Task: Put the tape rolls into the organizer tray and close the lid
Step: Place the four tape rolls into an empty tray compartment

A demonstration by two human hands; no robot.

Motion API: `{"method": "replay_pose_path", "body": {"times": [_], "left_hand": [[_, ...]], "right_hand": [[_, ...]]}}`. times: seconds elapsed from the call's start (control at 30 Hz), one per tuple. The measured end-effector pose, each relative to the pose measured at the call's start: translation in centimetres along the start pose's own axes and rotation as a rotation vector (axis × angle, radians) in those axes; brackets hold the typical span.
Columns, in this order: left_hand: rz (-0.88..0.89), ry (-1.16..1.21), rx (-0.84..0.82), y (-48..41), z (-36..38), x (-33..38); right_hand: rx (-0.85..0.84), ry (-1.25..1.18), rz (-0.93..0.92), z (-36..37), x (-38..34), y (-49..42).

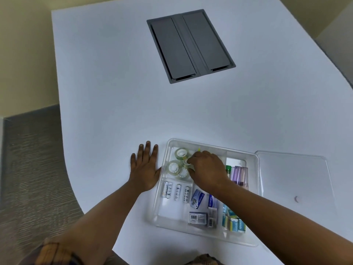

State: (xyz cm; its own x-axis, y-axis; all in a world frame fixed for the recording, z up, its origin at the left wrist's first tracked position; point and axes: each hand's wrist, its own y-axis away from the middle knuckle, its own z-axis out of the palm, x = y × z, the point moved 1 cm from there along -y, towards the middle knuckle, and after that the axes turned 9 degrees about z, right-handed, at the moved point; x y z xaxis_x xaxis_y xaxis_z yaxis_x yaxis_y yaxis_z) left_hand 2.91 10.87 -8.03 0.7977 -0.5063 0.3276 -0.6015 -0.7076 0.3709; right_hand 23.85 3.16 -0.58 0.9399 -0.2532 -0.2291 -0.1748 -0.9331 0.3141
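Observation:
A clear plastic organizer tray (254,197) lies on the white table near me. Several clear tape rolls (174,167) sit in its far-left compartment. My right hand (207,169) reaches into the tray, its fingertips pinched on one tape roll (186,163) among the others. My left hand (146,165) lies flat on the table, fingers spread, touching the tray's left wall. The clear lid (294,175) lies flat on the table to the right of the tray, off it.
Other compartments hold white batteries (176,191), small blue boxes (198,200), purple and green markers (238,175) and teal packets (234,221). A grey cable hatch (191,44) is set into the far tabletop. The table edge curves at my left.

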Motion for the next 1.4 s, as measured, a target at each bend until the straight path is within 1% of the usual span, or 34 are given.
{"method": "replay_pose_path", "body": {"times": [0.07,0.2,0.37,0.5,0.67,0.73,0.8,0.9,1.0,1.2,1.3,1.4], "left_hand": [[-0.019,0.033,-0.008,2.2,1.0,0.1],[-0.049,-0.004,-0.034,6.4,2.6,0.1],[-0.047,0.003,-0.102,6.2,2.5,0.0],[-0.031,0.038,-0.158,6.0,2.1,-0.1],[-0.030,0.067,-0.261,5.7,1.7,-0.2],[-0.032,0.068,-0.274,5.7,1.7,-0.3],[-0.034,0.064,-0.292,5.7,1.6,-0.3],[-0.036,0.069,-0.308,5.7,1.5,-0.3],[-0.038,0.073,-0.312,5.7,1.3,-0.2],[-0.035,0.082,-0.329,5.8,1.1,-0.1],[-0.039,0.078,-0.332,5.7,1.1,0.0],[-0.036,0.076,-0.330,5.7,1.3,-0.1]], "right_hand": [[0.003,0.037,0.009,0.1,-0.4,0.0],[0.029,0.115,0.024,0.6,-1.1,-0.3],[0.048,0.197,0.047,0.7,-1.9,-0.4],[0.037,0.210,0.042,0.7,-2.2,-0.2],[-0.017,0.247,0.013,0.3,-2.7,0.2],[-0.080,0.266,0.013,0.0,-2.8,0.1],[-0.176,0.294,0.006,-0.3,-3.0,0.0],[-0.242,0.313,-0.029,-0.4,-3.1,-0.2],[-0.239,0.263,-0.012,-0.3,-3.2,-0.4],[-0.108,0.018,0.168,-0.1,-2.9,-1.5],[-0.067,-0.054,0.182,0.4,-3.1,-2.0],[-0.056,-0.052,0.183,1.1,-3.6,-2.3]]}}
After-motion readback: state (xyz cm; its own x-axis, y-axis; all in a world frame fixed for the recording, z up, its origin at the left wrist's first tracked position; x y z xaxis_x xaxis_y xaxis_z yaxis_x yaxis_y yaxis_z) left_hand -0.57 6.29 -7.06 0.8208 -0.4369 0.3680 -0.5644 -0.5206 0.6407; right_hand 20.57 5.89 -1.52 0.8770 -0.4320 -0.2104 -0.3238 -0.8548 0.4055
